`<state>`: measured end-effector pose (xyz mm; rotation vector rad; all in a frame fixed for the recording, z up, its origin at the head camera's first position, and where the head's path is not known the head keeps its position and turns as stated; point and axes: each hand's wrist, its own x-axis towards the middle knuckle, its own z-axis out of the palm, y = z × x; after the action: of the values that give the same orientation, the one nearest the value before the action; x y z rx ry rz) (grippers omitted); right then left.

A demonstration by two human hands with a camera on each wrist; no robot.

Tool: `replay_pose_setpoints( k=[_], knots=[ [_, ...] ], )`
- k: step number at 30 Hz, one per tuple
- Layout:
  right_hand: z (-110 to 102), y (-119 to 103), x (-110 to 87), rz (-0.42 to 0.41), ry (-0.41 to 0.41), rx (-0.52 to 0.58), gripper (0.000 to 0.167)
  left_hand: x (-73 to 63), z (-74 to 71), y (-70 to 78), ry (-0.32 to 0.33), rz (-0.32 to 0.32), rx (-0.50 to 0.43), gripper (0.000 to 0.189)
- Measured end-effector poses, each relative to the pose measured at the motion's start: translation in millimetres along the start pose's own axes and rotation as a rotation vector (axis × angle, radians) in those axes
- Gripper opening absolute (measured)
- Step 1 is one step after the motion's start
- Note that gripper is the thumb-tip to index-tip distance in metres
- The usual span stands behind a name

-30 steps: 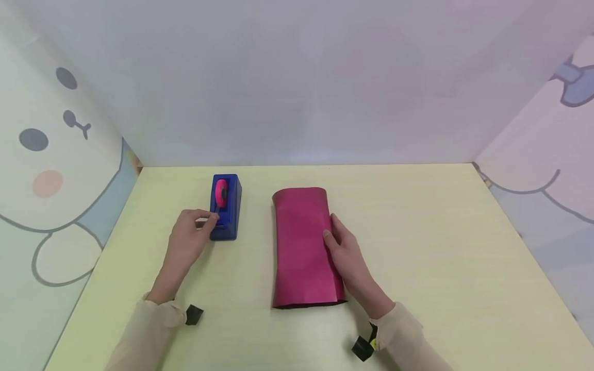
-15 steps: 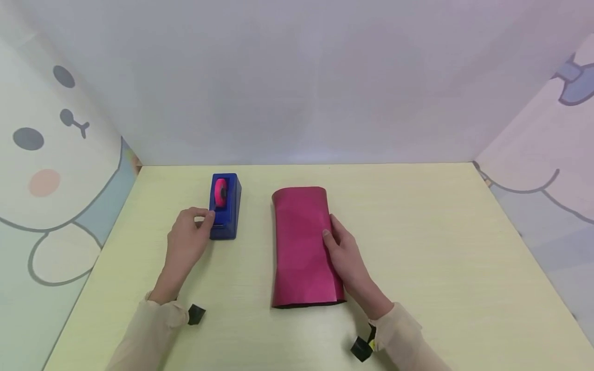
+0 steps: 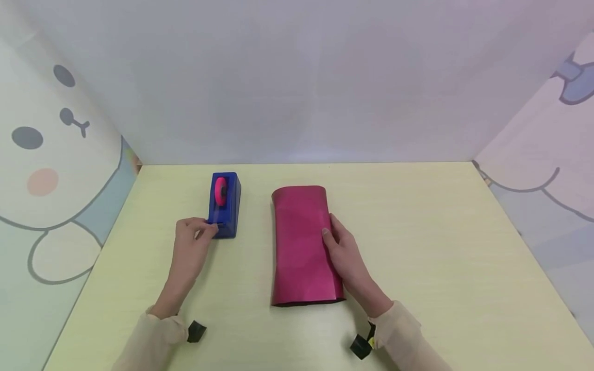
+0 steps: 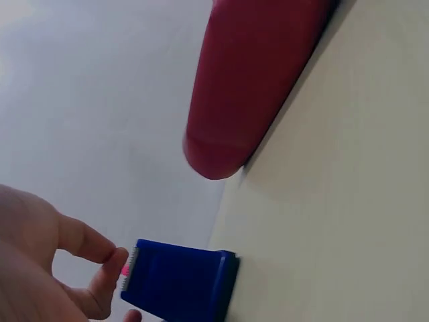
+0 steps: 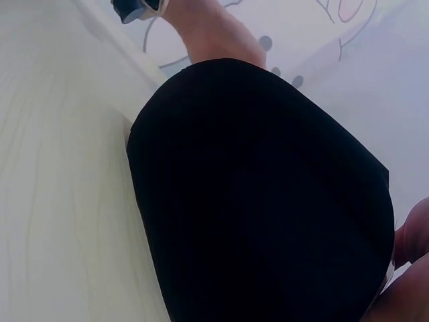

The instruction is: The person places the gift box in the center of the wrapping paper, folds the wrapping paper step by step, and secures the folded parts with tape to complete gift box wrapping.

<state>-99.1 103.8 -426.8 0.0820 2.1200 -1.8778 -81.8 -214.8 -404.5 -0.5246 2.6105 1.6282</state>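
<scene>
My left hand is at the front end of a blue tape dispenser, thumb and forefinger pinching the end of the tape. A pink-cored tape roll sits in the dispenser, and a strip runs from it towards my fingers. In the left wrist view those fingertips are right at the dispenser's serrated cutter. A magenta sheet bent into a flattened tube lies on the table, and my right hand grips its right side, thumb on top. From the right wrist, the tube's open end looks dark inside.
The pale yellow table runs back to a plain greyish wall. Cartoon-printed panels flank it on both sides. Small black cubes hang at both wrists.
My left hand has drawn back slightly towards me, from over the dispenser's top to its front cutter edge. The right hand and the tube stay in place.
</scene>
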Motion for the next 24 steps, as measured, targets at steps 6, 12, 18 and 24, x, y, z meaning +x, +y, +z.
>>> replay_pose_setpoints(
  k=[6, 12, 18, 24],
  knots=[
    [-0.6, 0.7, 0.6, 0.001, 0.0, -0.001, 0.064, 3.1, 12.1, -10.9, 0.092, 0.009, -0.08, 0.032],
    [0.5, -1.2, 0.9, 0.003, -0.005, 0.007, 0.063, 5.9, 20.6, -18.2, 0.162, 0.014, -0.1, 0.027],
    [0.8, -0.7, 1.1, 0.005, -0.004, 0.004, 0.064, 8.5, 23.7, -18.7, 0.202, 0.022, -0.133, 0.021],
    [1.2, -0.2, 0.6, 0.011, 0.002, 0.003, 0.064, 8.8, 26.5, -18.5, 0.212, 0.029, -0.128, 0.016]
  ],
)
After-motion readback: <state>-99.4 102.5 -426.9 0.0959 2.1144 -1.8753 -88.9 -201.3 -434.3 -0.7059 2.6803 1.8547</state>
